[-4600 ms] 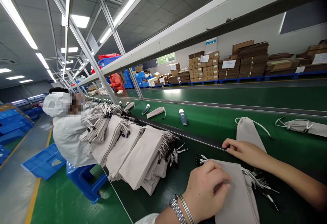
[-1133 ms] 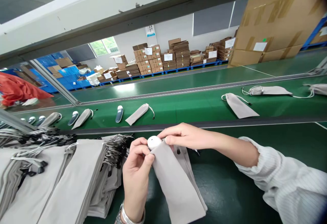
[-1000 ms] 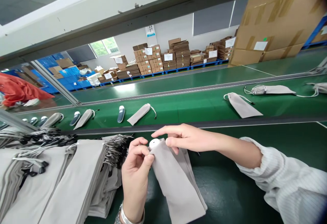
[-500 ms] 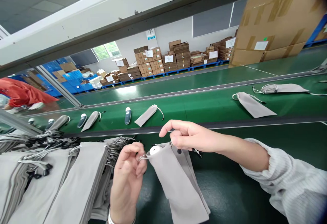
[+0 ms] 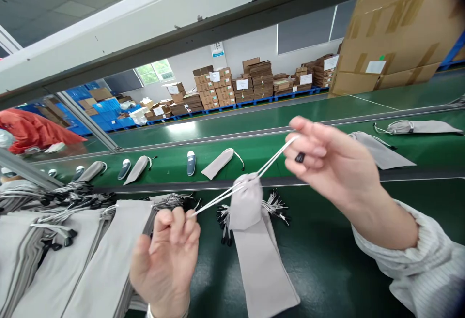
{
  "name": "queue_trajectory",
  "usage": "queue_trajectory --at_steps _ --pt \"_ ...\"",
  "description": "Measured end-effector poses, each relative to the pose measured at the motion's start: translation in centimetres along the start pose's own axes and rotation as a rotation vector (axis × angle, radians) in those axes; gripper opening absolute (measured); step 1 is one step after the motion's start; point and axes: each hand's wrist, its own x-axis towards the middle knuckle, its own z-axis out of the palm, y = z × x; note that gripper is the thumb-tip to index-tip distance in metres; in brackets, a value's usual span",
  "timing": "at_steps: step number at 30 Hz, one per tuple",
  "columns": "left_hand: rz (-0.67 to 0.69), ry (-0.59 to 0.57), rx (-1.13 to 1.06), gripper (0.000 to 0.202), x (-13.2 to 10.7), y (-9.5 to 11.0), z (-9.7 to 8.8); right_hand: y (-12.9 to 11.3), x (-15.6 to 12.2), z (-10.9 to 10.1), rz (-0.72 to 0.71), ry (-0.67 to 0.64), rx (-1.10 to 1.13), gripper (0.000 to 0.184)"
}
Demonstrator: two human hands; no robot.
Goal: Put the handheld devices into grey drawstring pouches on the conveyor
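Observation:
A grey drawstring pouch (image 5: 246,206) hangs between my hands with its mouth gathered shut. My left hand (image 5: 169,255) has its fingers curled round one side of the white drawstring (image 5: 214,202). The other side runs taut up to my right hand (image 5: 327,168), which grips it with bent fingers. A black cord end (image 5: 300,157) shows against the right fingers. Below the pouch lies a small stack of flat grey pouches (image 5: 267,274), with bunched cords and black ends spread at its top. Whatever is inside the closed pouch is hidden.
Larger stacks of grey pouches (image 5: 105,255) lie at the left. On the green conveyor belt (image 5: 269,151) are several pouches and dark devices with white caps (image 5: 191,164). A person in a red garment (image 5: 36,131) is at far left. A metal beam (image 5: 163,32) crosses above.
My hands have spread apart, the right one up and rightwards, drawing the cord taut. The pouch's mouth was open with a white round end showing; now it is cinched. Belt items have shifted right.

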Motion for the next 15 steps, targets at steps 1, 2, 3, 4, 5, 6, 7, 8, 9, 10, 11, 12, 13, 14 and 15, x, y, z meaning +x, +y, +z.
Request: queue_trajectory --at_steps 1,2,3,4,5,6,7,8,9,10,11,12,13,14,15 --pt "-0.024 -0.021 0.055 0.033 0.1 -0.6 -0.1 -0.1 0.6 -0.6 -0.128 0.074 -0.06 0.008" --pt "-0.038 -0.04 0.116 0.033 0.1 -1.2 -0.2 0.0 1.3 -1.2 -0.273 0.147 -0.121 0.005" --pt "-0.045 -0.06 0.182 0.031 0.1 -1.6 -0.2 0.1 2.1 -2.0 -0.428 0.212 -0.184 0.006" --pt "-0.047 -0.08 0.248 0.029 0.1 -2.0 -0.2 0.4 2.8 -2.8 -0.569 0.264 -0.254 0.009" --pt "-0.046 -0.101 0.314 0.026 0.0 -2.4 -0.3 0.9 3.5 -3.6 -0.664 0.295 -0.342 0.013" --pt "-0.048 -0.115 0.381 0.024 0.0 -2.7 -0.3 1.5 4.2 -4.3 -0.695 0.303 -0.447 0.017" --pt "-0.05 -0.121 0.452 0.023 -0.1 -3.0 -0.4 2.2 4.8 -5.0 -0.662 0.286 -0.566 0.022" --pt "-0.048 -0.117 0.528 0.022 -0.2 -3.3 -0.5 3.0 5.3 -5.5 -0.576 0.248 -0.685 0.029" --pt "-0.044 -0.106 0.61 0.021 -0.3 -3.6 -0.6 3.9 5.6 -5.9 -0.464 0.195 -0.792 0.038" --pt "-0.045 -0.092 0.697 0.02 -0.3 -3.9 -0.8 4.8 5.9 -6.1 -0.349 0.137 -0.881 0.046" --pt "-0.047 -0.079 0.788 0.019 -0.3 -4.2 -0.9 5.7 6.1 -6.2 -0.25 0.076 -0.95 0.051" --pt "-0.048 -0.069 0.879 0.018 -0.2 -4.5 -1.1 6.6 6.2 -6.1 -0.171 0.013 -1.004 0.052" --pt "-0.046 -0.069 0.969 0.017 -0.2 -4.7 -1.2 7.4 6.2 -6.0 -0.105 -0.057 -1.051 0.048" --pt "-0.036 -0.08 1.056 0.017 -0.1 -4.9 -1.4 8.1 6.1 -5.7 -0.055 -0.13 -1.095 0.041" --pt "-0.013 -0.103 1.137 0.017 0.0 -5.1 -1.5 8.8 6.0 -5.4 -0.021 -0.201 -1.135 0.034"
